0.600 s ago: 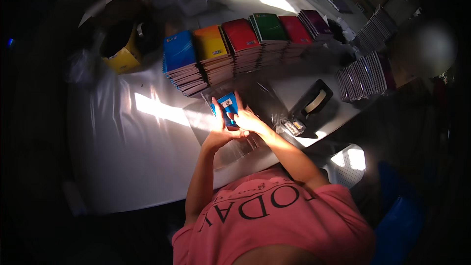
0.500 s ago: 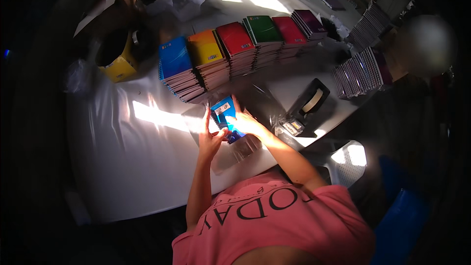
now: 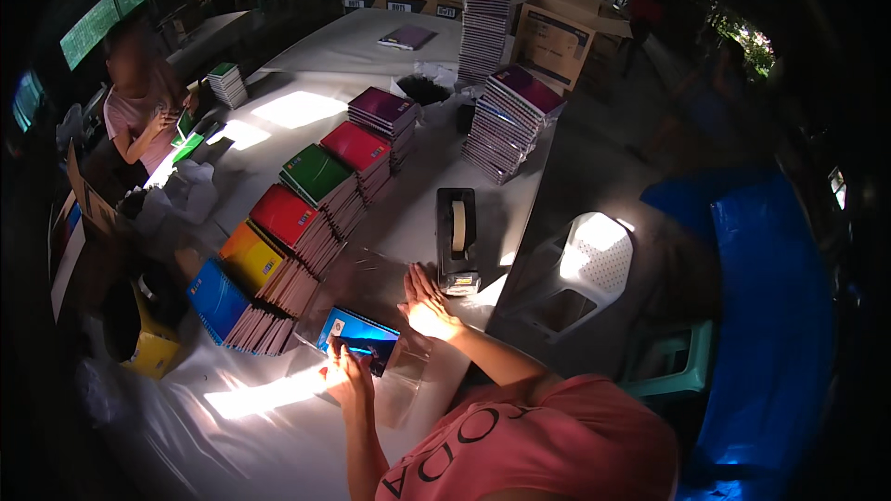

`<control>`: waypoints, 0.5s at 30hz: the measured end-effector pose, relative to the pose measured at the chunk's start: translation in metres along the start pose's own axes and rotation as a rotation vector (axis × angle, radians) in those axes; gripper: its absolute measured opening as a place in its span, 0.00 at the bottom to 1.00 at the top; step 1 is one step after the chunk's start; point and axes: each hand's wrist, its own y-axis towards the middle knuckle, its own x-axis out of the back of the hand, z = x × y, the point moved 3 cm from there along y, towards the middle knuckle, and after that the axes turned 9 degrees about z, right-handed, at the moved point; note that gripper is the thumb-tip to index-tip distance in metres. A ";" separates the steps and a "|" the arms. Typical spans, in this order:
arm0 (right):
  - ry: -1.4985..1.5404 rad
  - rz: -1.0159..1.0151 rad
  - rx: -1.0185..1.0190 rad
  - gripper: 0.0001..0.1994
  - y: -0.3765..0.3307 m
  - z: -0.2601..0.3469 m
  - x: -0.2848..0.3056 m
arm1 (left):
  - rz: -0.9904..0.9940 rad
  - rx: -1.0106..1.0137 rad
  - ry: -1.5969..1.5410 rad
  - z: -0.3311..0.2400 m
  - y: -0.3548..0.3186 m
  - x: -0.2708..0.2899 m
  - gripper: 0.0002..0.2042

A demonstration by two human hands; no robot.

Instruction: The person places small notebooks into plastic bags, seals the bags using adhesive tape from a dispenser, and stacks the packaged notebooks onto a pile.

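A blue notebook (image 3: 360,332) lies on the white table (image 3: 278,427) inside a sheet of clear plastic wrap (image 3: 371,283). My left hand (image 3: 347,376) grips its near edge. My right hand (image 3: 424,306) rests flat beside its right edge, fingers stretched out on the wrap. A black tape dispenser (image 3: 456,239) stands just beyond my right hand. To my left runs a row of notebook stacks: blue (image 3: 221,301), orange (image 3: 252,258), red (image 3: 286,216), green (image 3: 317,174), red (image 3: 356,147) and purple (image 3: 382,108).
Taller notebook stacks (image 3: 510,121) stand at the back right. Another person (image 3: 139,102) works at the far left. A white plastic chair (image 3: 580,269) and a blue tarp (image 3: 770,315) are on my right. A yellow box (image 3: 153,348) sits at the left edge.
The blue notebook, held up in both hands before, now lies flat on the table. My right hand has left it and spread out beside it. My view has swung to the right.
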 end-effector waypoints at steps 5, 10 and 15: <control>-0.034 -0.217 -0.041 0.32 -0.009 -0.008 0.014 | -0.117 -0.172 0.063 0.000 0.006 -0.012 0.25; 0.203 -0.060 -0.014 0.23 -0.004 -0.003 -0.001 | -0.113 -0.153 0.097 -0.010 0.006 -0.001 0.21; 0.868 0.028 -0.453 0.33 0.012 0.012 0.050 | -0.159 -0.126 0.085 0.010 0.006 -0.018 0.21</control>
